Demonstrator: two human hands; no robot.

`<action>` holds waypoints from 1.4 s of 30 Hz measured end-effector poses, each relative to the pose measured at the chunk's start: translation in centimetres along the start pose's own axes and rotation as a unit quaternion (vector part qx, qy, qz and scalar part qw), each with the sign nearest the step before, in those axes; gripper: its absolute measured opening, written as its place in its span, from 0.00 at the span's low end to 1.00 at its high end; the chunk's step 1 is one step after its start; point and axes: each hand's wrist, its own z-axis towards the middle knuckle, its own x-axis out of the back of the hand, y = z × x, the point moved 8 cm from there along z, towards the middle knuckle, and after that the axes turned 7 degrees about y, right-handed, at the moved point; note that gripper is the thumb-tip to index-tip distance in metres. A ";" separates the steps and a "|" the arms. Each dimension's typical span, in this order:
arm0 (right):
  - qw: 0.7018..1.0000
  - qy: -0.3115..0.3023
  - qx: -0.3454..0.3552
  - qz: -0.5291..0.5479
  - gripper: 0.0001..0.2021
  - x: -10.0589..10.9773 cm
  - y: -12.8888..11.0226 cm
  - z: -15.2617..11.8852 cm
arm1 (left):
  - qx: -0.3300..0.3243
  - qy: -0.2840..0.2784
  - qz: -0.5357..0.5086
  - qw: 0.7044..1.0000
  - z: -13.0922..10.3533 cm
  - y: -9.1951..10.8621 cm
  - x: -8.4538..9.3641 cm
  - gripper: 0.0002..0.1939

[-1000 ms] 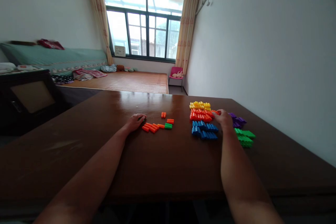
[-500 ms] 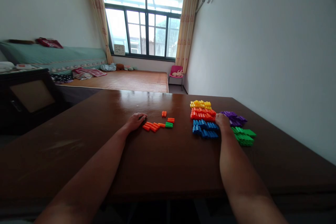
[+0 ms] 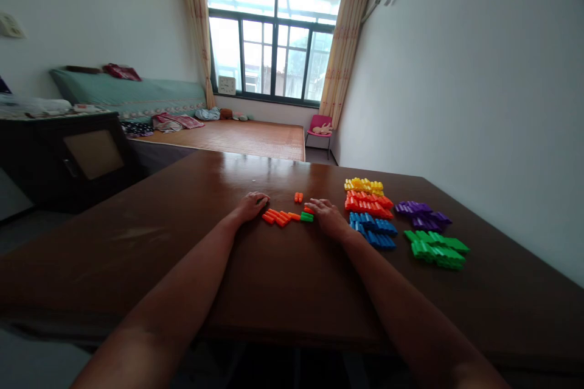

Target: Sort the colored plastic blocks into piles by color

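My left hand [image 3: 252, 205] rests on the table, its fingers loosely spread and nothing visible in them. Just right of it lies a slanting row of orange blocks [image 3: 277, 217], small ribbed plastic pieces, with a green block [image 3: 307, 217] at its right end. My right hand [image 3: 327, 216] reaches in from the right with its fingers drawn together beside that green block. Its fingertips partly cover an orange block [image 3: 309, 209]; whatever they pinch is hidden. A separate orange pair [image 3: 298, 197] lies a little farther back, between the hands.
Sorted block stacks stand on the right of the brown table [image 3: 283, 292]: yellow [image 3: 364, 185], orange-red [image 3: 368, 203], blue [image 3: 373, 231], purple [image 3: 423, 216] and green [image 3: 437, 249]. Beyond the table are a bed [image 3: 255, 138] and a pink chair [image 3: 319, 124].
My right hand has moved left from the stacks to the small blocks in the middle. My left hand stays beside the orange row. The camera view has turned slightly left.
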 end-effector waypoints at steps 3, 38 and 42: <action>1.000 -0.021 -0.014 0.015 0.21 -1.3 0.1 0.1 | -0.002 0.000 -0.001 1.000 0.0 0.0 0.0 0.22; 0.969 0.228 -0.094 0.031 0.18 6.8 6.1 -1.8 | -0.006 -0.013 0.018 1.000 -0.2 0.8 0.2 0.20; 0.996 0.063 0.063 0.031 0.19 1.7 -4.9 0.1 | -0.003 -0.008 0.017 1.000 -0.3 1.0 0.4 0.20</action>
